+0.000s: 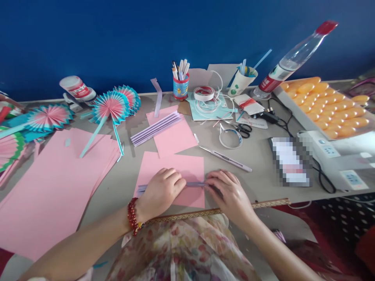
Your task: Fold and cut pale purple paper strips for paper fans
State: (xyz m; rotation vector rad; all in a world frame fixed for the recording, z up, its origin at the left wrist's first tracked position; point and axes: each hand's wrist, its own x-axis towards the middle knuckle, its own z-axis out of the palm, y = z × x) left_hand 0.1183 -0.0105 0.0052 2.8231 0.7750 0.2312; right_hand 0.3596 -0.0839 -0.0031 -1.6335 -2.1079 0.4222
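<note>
A narrow folded strip of lavender paper (195, 184) lies across a pink sheet (175, 160) near the table's front edge. My left hand (160, 189) is closed over its left part, and a pleated end sticks out beyond the palm. At the strip's right end, my right hand (227, 191) grips it with the fingers curled; the fingertips are partly hidden. Just behind, a pleated lavender paper (156, 128) rests on another pink sheet (175, 134). A craft knife (225, 158) lies beyond my right hand.
Pink sheets (55, 187) and pleated paper fans (113, 107) are at left. Along the back stand a pen holder (181, 86), tape rolls (204, 93), a paper cup (242, 82) and a bottle (288, 64). Scissors (244, 130), a phone (290, 162), a power strip (331, 150) and a tray of orange pieces (328, 105) are right.
</note>
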